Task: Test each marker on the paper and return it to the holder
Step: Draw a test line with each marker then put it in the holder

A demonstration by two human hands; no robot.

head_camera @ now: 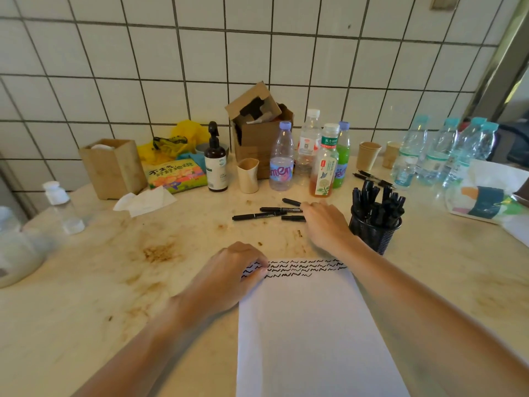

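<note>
On the counter: we take the white paper [312, 325] as our landmark; it lies flat on the stained counter [128, 282] before us, its far edge carrying rows of black squiggles.
Left hand: our left hand [232, 277] rests on the paper's far left corner, fingers curled down with the tips pressing the sheet, nothing held inside its grip.
Right hand: our right hand [326, 224] is beyond the paper's far edge, palm down, fingers reaching out flat over the loose markers; its grip is slack and we cannot see it closed round any of them.
Loose markers: four black markers [269, 212] lie on the counter beyond the paper, just left of the right hand's fingertips, some touching or partly covered by them.
Holder: the black mesh holder [373, 230] stands beyond the paper's far right corner, just right of the right wrist, packed with upright black markers.
Spare pens: two black pens [372, 179] lie farther from the paper, behind the holder.
Bottles: a cluster of drink bottles [309, 156] stands well beyond the paper's far edge, with a dark pump bottle [216, 164] and a cardboard box [257, 130] by the tiled wall [171, 67].
Far left of the paper: a wooden box [113, 167] and a crumpled tissue [146, 200].
Far right of the paper: clear water bottles [446, 153] and paper cups [369, 154].
</note>
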